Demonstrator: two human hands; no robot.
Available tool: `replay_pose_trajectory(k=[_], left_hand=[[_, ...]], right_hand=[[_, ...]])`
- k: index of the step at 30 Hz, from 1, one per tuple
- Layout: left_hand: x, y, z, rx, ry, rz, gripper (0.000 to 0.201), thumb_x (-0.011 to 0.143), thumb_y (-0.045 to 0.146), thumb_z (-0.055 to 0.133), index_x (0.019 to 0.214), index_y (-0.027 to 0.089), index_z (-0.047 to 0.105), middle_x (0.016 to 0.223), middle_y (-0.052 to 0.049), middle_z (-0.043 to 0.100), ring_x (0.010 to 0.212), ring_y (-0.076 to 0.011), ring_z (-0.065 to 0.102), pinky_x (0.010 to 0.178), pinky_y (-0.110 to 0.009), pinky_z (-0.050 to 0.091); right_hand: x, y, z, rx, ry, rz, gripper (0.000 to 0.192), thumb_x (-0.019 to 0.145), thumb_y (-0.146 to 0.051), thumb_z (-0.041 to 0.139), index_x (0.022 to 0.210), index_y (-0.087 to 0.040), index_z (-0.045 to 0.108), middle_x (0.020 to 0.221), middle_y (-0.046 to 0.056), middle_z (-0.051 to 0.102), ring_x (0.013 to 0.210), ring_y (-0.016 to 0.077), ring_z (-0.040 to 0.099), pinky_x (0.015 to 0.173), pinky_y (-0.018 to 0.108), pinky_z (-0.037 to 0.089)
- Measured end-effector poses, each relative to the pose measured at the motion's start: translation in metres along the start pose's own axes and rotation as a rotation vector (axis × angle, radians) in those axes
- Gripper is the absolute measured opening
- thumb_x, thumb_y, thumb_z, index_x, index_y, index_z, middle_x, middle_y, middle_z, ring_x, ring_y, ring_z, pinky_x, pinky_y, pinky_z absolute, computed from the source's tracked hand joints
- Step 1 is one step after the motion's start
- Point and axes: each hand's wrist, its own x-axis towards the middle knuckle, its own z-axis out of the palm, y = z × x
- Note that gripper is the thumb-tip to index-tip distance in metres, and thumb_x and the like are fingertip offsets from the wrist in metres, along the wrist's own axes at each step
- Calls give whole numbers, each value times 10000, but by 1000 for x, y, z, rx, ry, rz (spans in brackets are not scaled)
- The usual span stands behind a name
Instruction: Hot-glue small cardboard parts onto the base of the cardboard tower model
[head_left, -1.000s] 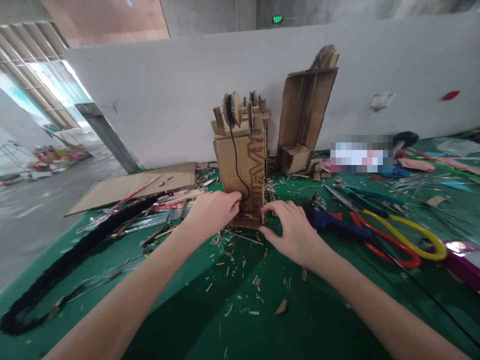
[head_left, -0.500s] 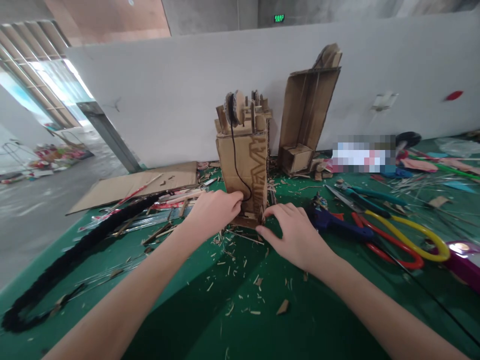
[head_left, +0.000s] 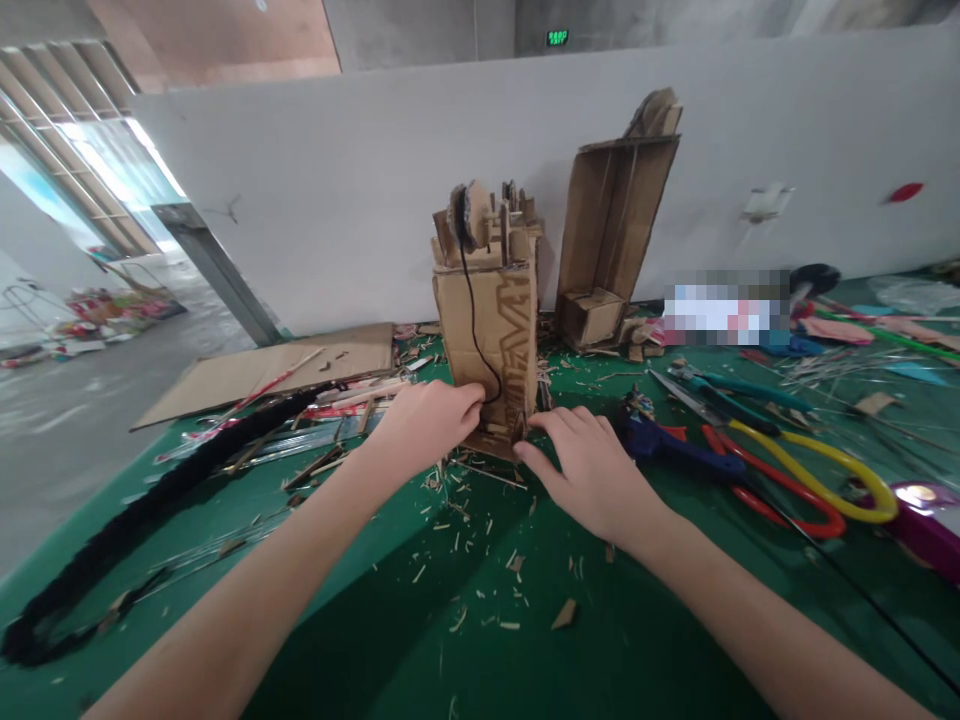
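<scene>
A tall cardboard box (head_left: 469, 310) stands upright on the green tabletop, with a round cardboard wheel (head_left: 477, 215) at its top. From the wheel a black cord (head_left: 474, 310) hangs down the front and curves in to my left hand (head_left: 439, 425). That hand is closed in a pinch at the box's lower left, on the cord's lower end; the fingertips are partly hidden. At the lower right corner, my right hand (head_left: 589, 460) has thumb and forefinger curved around the box edge, near a small cardboard piece (head_left: 519, 428).
Behind stands an open cardboard case (head_left: 622, 215) against the white partition (head_left: 337, 200). Right of my hands lie a blue glue gun (head_left: 679, 450), scissors (head_left: 814, 470) with red and yellow handles, and teal-handled pliers (head_left: 750, 390). A black fuzzy strip (head_left: 165, 500), scraps and a flat cardboard sheet (head_left: 262, 375) lie left.
My right thumb and forefinger have shifted very slightly at the box's lower corner, and the box has turned a touch. My left hand keeps its place.
</scene>
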Motion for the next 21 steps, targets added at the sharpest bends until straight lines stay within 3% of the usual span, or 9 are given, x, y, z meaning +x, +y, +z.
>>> replay_pose_trajectory(k=[3,11,17,21], left_hand=[[-1,-1,1,13,13,0,295,882,314,302,881,237,587,591,-21,589,481,-165,507,445,-261,236],[-1,5,0,16,4,3,279,879,296,307,894,227,577,596,-25,589,485,-169,526,445,-261,291],[-1,4,-1,12,3,9,269,878,286,317,930,224,574,597,-26,587,499,-163,538,441,-254,294],[-1,2,-1,-10,-15,-2,288,882,302,321,941,214,590,640,-35,614,525,-152,544,467,-248,311]], right_hand=[[0,0,2,-51,-32,-11,262,901,-324,395,883,-184,615,850,71,612,847,227,512,711,362,362],[0,-1,2,53,5,-30,180,796,-295,559,941,-192,533,942,52,596,880,220,504,726,352,374],[2,-4,3,32,38,86,289,893,-384,388,888,-182,595,877,70,628,861,234,518,726,374,366],[2,-4,4,8,-13,39,271,887,-360,414,839,-193,622,829,67,628,845,234,515,707,363,361]])
